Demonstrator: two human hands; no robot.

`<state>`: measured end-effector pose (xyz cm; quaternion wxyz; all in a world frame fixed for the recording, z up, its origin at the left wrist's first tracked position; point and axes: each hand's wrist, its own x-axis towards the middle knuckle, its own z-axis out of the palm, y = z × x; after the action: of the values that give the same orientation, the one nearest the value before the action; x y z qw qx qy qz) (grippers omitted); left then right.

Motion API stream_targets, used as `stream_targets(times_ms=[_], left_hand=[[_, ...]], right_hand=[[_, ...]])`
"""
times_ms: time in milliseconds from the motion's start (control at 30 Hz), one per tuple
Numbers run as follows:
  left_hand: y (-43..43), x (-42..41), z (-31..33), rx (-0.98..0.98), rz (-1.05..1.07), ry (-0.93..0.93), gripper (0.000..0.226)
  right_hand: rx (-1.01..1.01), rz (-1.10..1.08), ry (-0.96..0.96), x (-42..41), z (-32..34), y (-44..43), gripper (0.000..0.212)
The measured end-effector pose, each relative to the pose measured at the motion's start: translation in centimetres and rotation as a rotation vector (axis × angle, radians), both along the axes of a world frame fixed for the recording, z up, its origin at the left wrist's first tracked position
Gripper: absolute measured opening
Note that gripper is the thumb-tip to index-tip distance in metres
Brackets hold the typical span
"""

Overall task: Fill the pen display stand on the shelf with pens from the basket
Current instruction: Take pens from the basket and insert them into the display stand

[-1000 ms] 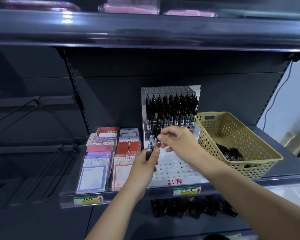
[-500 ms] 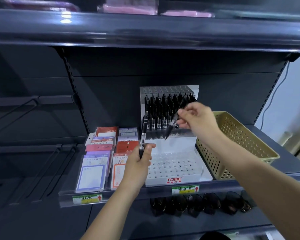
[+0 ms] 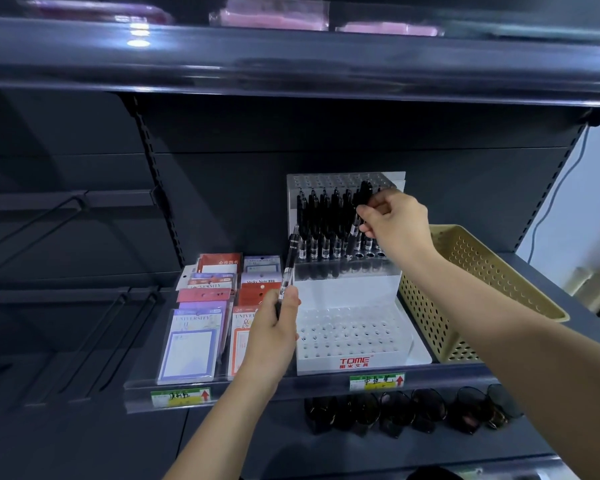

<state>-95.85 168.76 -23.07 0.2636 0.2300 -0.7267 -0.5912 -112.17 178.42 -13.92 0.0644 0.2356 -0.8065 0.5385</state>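
Two hands each hold a black pen: the left hand (image 3: 274, 329) grips an upright pen (image 3: 289, 268) by its lower barrel, while the right hand (image 3: 397, 220) pinches a second pen (image 3: 360, 209) among the filled upper rows of the pen display stand (image 3: 347, 289). Just right of the right forearm sits the beige basket (image 3: 482, 268).

One pen display stand (image 3: 354, 344), one basket (image 3: 482, 271).
The left hand (image 3: 274, 330) holds one pen (image 3: 289, 271), the right hand (image 3: 395, 220) a second pen (image 3: 359, 209); two price labels (image 3: 376, 381) in front; the racked pens (image 3: 323, 223) stand too crowded to count.
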Motion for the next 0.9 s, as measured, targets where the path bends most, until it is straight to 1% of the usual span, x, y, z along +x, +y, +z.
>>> stream_targets(times_ms=[67, 200, 300, 567, 667, 700, 767, 833, 900], left_hand=[[0.0, 0.1, 0.1, 0.011, 0.012, 0.013, 0.034], [0.0, 0.0, 0.4, 0.143, 0.034, 0.082, 0.034], [0.0, -0.1, 0.4, 0.19, 0.048, 0.108, 0.032], [0.0, -0.1, -0.1, 0.131, -0.045, 0.086, 0.025], [0.2, -0.2, -0.4, 0.071, -0.069, 0.081, 0.02], [0.2, -0.2, -0.4, 0.062, -0.071, 0.08, 0.018], [0.4, -0.5, -0.5, 0.062, -0.073, 0.077, 0.017], [0.6, -0.7, -0.5, 0.057, -0.078, 0.07, 0.015], [0.9, -1.0, -0.6, 0.042, -0.082, 0.07, 0.015]], right_hand=[[0.041, 0.01, 0.004, -0.1, -0.3, -0.1, 0.011], [0.14, 0.032, 0.005, -0.3, -1.2, -0.3, 0.014], [0.193, 0.026, -0.003, -0.4, -1.9, -0.4, 0.013], [0.19, 0.022, -0.064, -0.6, -2.2, -0.3, 0.014], [0.137, 0.025, -0.091, 0.0, -2.4, 0.3, 0.018], [0.109, 0.03, -0.107, 0.3, -2.6, 0.6, 0.016], [0.074, 0.076, -0.15, 1.3, -2.6, 1.1, 0.003], [0.064, 0.186, -0.215, 2.7, -2.5, 1.6, 0.008], [0.052, 0.318, -0.287, 4.1, -2.6, 1.8, 0.007]])
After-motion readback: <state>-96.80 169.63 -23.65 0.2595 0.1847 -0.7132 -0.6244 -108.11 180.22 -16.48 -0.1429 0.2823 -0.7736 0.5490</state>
